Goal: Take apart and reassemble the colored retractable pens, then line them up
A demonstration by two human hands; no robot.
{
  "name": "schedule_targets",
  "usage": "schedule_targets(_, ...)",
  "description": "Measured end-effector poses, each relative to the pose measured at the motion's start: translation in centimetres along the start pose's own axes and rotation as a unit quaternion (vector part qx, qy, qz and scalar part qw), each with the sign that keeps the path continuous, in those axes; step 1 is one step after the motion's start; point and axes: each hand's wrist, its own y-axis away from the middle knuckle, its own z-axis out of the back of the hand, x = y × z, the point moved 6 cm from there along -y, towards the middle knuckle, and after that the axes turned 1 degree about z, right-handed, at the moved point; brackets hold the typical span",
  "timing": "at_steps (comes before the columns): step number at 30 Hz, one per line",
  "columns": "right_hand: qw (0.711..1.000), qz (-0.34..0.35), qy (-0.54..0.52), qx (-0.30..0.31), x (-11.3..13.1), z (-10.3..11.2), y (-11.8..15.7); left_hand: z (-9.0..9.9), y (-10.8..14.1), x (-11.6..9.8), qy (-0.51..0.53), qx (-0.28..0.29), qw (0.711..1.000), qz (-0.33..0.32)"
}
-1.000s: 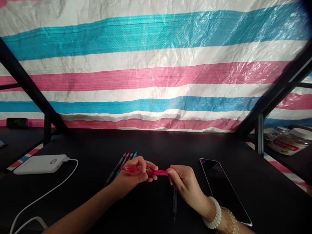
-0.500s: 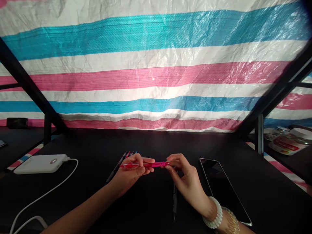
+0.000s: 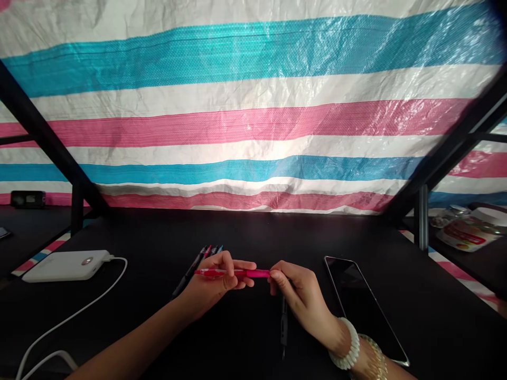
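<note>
A red pen with a pink grip (image 3: 257, 273) lies level between my two hands, above the black table. My left hand (image 3: 212, 279) pinches its red barrel between thumb and fingers, with other fingertips reaching out beneath it. Thumb and fingers of my right hand (image 3: 303, 293) close on the pen's right end, so its tip is hidden. Below the right hand a black pen (image 3: 283, 327) rests on the table, its upper end covered by that hand. Behind my left hand lie several more pens (image 3: 192, 266), partly hidden.
A black phone (image 3: 366, 306) lies right of my right hand. To the left sits a white power bank (image 3: 65, 265) with a white cable (image 3: 101, 296) running toward the front. Dark frame bars (image 3: 55, 137) rise on both sides, before a striped plastic sheet (image 3: 253, 124).
The fingers of my right hand have closed more tightly round the pen's end and dipped slightly. The pen has lowered a little; my left hand stays nearly in place.
</note>
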Motion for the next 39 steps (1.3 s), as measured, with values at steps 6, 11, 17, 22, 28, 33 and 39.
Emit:
schedule_targets(6,0.999,0.021,-0.003,-0.041,-0.5,0.0,0.2,0.0,-0.1,-0.5,0.008,-0.025,1.0,-0.017)
schedule_targets(11,0.998,0.02,0.01,-0.056,-0.8,0.1,0.4,0.1,-0.2,-0.3,0.016,-0.016,1.0,-0.012)
schedule_targets(17,0.999,0.033,0.034,-0.014,0.5,0.3,-0.1,-0.1,0.0,-0.3,-0.001,0.003,1.0,-0.013)
schedule_targets(22,0.999,0.032,0.026,-0.014,0.2,0.0,-0.2,0.1,-0.1,-0.3,0.007,-0.015,1.0,-0.013)
schedule_targets(28,0.999,0.015,-0.009,-0.047,-1.0,-0.2,0.5,0.1,-0.2,-0.3,0.022,-0.021,0.999,-0.012)
schedule_targets(33,0.999,0.032,0.026,-0.029,-0.3,-0.2,0.3,0.1,-0.2,-0.2,0.02,-0.026,0.999,-0.019)
schedule_targets(39,1.0,0.024,0.013,0.013,0.3,-0.4,0.0,0.0,-0.1,-0.1,-0.001,-0.013,1.0,-0.017)
